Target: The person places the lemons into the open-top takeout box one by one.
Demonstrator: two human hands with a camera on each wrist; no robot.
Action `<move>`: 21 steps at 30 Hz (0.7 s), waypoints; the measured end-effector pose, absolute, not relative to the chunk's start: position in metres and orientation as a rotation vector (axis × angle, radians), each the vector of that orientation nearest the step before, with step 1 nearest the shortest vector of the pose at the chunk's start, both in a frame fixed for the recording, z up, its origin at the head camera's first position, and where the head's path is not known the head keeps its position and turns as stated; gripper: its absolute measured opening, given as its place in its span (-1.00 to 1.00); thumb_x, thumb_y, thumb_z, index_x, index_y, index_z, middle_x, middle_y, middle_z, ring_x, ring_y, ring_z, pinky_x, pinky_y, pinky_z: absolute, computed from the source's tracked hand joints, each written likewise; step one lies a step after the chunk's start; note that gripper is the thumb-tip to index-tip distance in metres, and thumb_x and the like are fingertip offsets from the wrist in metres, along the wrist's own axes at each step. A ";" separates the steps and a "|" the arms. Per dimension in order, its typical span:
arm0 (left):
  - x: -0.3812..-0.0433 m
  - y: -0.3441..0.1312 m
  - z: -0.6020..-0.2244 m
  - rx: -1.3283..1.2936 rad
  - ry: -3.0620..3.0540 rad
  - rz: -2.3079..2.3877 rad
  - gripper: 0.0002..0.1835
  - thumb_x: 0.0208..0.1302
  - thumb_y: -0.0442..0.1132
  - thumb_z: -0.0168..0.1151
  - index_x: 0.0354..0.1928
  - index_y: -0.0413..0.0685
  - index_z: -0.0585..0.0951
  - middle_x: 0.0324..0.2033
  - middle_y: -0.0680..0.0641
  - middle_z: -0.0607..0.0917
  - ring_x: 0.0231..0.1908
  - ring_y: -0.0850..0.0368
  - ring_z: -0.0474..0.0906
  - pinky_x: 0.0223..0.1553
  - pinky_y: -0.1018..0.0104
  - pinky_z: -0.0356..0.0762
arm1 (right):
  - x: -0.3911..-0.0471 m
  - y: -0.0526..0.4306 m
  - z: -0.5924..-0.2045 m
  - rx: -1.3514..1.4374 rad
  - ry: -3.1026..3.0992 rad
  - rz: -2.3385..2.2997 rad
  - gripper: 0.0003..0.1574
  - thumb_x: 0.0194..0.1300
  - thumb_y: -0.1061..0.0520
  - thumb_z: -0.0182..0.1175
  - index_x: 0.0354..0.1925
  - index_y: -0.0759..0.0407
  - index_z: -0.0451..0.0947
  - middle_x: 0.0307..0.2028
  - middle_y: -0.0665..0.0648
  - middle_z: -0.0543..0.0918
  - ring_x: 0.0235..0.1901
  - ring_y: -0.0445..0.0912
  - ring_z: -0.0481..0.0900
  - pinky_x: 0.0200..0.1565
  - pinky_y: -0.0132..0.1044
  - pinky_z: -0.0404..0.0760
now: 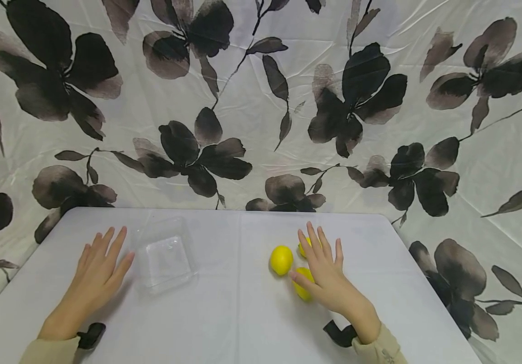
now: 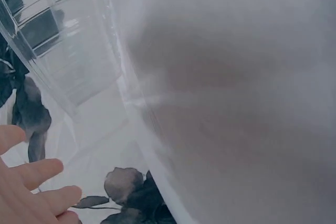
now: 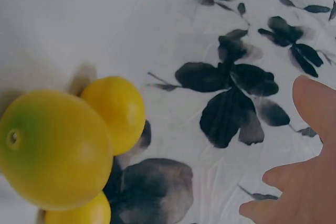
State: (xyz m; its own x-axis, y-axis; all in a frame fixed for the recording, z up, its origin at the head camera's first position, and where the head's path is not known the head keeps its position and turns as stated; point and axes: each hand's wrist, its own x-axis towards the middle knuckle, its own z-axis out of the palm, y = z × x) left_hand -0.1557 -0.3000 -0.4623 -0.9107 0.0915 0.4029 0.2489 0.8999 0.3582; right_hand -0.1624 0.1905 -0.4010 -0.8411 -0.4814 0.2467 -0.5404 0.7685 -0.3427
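Note:
My left hand (image 1: 99, 268) is held over the left side of the table, fingers straight and holding nothing. Just right of its fingertips stands a clear plastic container (image 1: 167, 260), whose see-through wall (image 2: 84, 51) also shows in the left wrist view. Over on the right, my right hand (image 1: 326, 273) has its fingers spread above three yellow lemons. One lemon (image 1: 281, 260) lies left of the hand in full sight. Another lemon (image 1: 303, 284) is partly covered by the thumb, and the farthest lemon (image 1: 304, 247) is mostly behind the fingers. In the right wrist view the nearest lemon (image 3: 55, 148) has a greenish end.
A white-covered table (image 1: 224, 313) spans the space beneath both hands. Behind it hangs a pale cloth (image 1: 261, 101) with dark flower prints. Black bands (image 1: 91, 336) are worn at the wrists, below beige sleeves.

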 end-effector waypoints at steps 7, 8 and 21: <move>-0.165 -0.296 -0.462 -0.283 -2.596 -0.796 -0.34 0.57 -0.11 -0.14 0.53 -0.31 -0.01 0.40 -0.58 0.05 0.43 -0.55 -0.24 0.39 -0.34 -0.53 | -0.163 0.173 -0.397 0.898 -2.775 0.649 0.09 0.44 -0.28 0.04 0.60 -0.01 -0.34 0.57 0.08 -0.42 0.53 0.09 -0.49 0.32 0.33 -0.62; -0.166 -0.296 -0.461 -0.279 -2.594 -0.842 -0.34 0.58 -0.12 -0.16 0.52 -0.34 -0.03 0.40 -0.59 0.03 0.42 -0.56 -0.24 0.38 -0.36 -0.53 | -0.163 0.171 -0.396 0.910 -2.772 0.665 0.09 0.44 -0.27 0.04 0.60 -0.02 -0.35 0.57 0.08 -0.42 0.53 0.09 -0.49 0.32 0.33 -0.61; -0.183 -0.297 -0.456 -0.042 -2.605 -1.485 -0.27 0.61 0.04 -0.49 0.51 -0.36 -0.33 0.44 -0.56 -0.18 0.43 -0.52 -0.33 0.35 -0.43 -0.38 | -0.162 0.130 -0.398 1.027 -2.820 0.999 0.15 0.47 -0.28 -0.01 0.57 0.03 -0.54 0.55 -0.07 -0.51 0.52 -0.13 -0.52 0.38 0.19 -0.59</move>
